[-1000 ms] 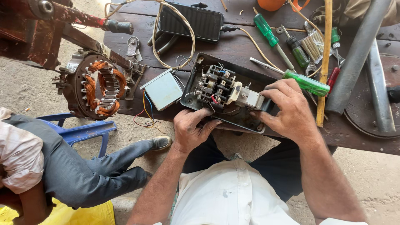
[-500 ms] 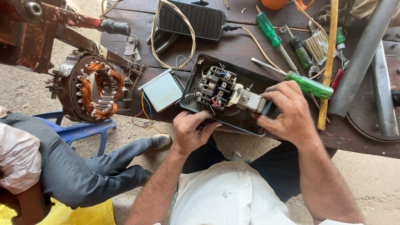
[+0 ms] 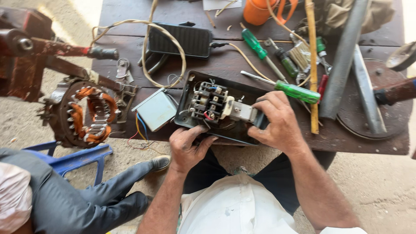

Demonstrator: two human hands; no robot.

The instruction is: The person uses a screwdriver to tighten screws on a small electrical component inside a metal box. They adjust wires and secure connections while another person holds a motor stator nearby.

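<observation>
The switch box point(image 3: 216, 108) is lying on the workbench point(image 3: 242, 65) before me, screwdrivers point(image 3: 299, 92) sitting right, motor stator point(image 3: 89, 115) left.

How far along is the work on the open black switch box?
Done: the black rectangular switch box lies open, its wired contact block exposed. In hand: the left hand steadies the near edge, and the right hand grips the right end. Left: the green-handled screwdriver lies unused and the box remains uncovered.
</observation>
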